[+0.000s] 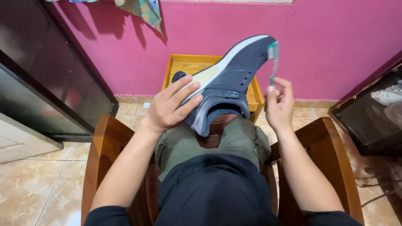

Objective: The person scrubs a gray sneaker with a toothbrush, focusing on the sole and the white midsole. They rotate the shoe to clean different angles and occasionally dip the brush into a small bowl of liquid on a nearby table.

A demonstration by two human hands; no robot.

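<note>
My left hand (169, 108) grips a dark navy sports shoe (234, 79) by its pale sole, near the heel. The shoe is tilted, with its toe pointing up and to the right, and its heel rests over my knees. My right hand (278, 104) holds a green-headed toothbrush (273, 60) upright by the handle. The bristle head sits right at the toe of the shoe. I sit in a wooden armchair (106, 146), in olive shorts and a dark shirt.
A small yellow wooden table (190, 62) stands against the pink wall ahead, partly hidden by the shoe. A dark cabinet (46, 71) is on the left. Another dark unit (372, 113) holding cloth stands on the right. The floor is beige tile.
</note>
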